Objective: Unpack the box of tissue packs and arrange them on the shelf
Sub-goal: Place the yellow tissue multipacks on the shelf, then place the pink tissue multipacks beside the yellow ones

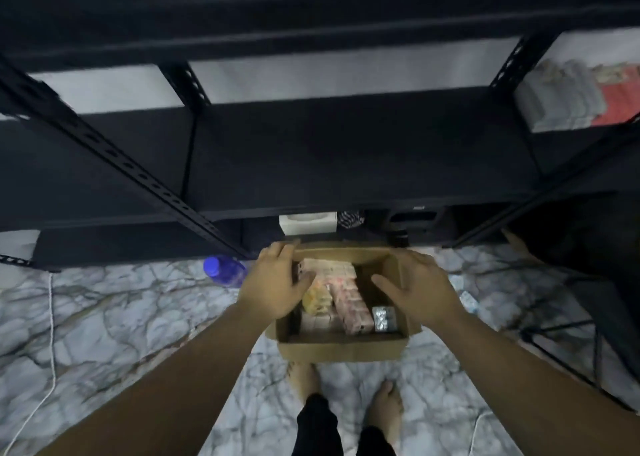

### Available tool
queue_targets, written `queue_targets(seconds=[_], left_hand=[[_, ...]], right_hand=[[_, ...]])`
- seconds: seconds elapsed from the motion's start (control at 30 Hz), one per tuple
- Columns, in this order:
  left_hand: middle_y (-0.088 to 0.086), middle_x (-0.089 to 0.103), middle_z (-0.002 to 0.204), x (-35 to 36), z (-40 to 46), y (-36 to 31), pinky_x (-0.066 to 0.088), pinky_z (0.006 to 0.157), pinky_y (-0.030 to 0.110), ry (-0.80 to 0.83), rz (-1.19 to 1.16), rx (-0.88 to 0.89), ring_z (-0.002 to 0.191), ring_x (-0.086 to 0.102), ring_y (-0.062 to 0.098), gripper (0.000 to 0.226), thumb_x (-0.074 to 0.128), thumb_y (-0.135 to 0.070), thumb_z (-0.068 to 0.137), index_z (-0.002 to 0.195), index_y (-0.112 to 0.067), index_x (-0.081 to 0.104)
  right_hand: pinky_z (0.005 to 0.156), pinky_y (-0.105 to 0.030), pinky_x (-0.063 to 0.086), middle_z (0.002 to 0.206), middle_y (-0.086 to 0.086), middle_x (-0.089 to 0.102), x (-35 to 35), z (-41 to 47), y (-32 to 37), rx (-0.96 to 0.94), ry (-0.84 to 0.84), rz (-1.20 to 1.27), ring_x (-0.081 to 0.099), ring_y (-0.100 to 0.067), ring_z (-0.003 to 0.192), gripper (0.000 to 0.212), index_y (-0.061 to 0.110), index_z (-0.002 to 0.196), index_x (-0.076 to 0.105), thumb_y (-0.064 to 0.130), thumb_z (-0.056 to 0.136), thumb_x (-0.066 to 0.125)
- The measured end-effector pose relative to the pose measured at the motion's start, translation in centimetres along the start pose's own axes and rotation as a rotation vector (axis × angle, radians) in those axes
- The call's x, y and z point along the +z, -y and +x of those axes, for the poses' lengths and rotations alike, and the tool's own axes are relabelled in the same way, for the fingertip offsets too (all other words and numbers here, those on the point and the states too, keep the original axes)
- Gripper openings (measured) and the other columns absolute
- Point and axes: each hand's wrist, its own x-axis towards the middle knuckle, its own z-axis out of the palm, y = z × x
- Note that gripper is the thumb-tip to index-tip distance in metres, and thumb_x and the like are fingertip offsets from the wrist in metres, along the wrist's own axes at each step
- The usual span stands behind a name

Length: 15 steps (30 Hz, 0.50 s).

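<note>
The open cardboard box [343, 346] sits on the marble floor [121, 317] just in front of the black shelf [346, 150], right under both hands. Left hand [280, 279] and right hand [420, 287] hover apart over its sides, fingers loose, gripping nothing. Pink tissue packs [348, 303] lie inside, long axis toward the shelf. A blue-capped bottle [223, 270] lies left of it.

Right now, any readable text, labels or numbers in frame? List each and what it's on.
None legible.
Tissue packs in the cardboard box: print blurred.
Silver pack: pattern only, unreadable.
Bottle with blue cap: no label readable.
Stacked packs on the shelf: blurred.
</note>
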Motion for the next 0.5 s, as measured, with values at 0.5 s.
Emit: queue_targets(seconds=[0.5], left_hand=[[-0.002,0.066,0.122,25.4,17.4,15.2,0.054,0.098,0.044,0.211,-0.054,-0.070,0.113,0.064,0.021,0.070,0.050,-0.073,0.081,0.133,-0.026,0.053]], right_hand=[[0.096,-0.027,0.041,0.125,-0.014,0.071,25.6,9.8,-8.0,0.379,0.254,0.153,0.065,-0.032,0.117,0.049,0.007,0.129,0.067,0.037,0.092,0.076]])
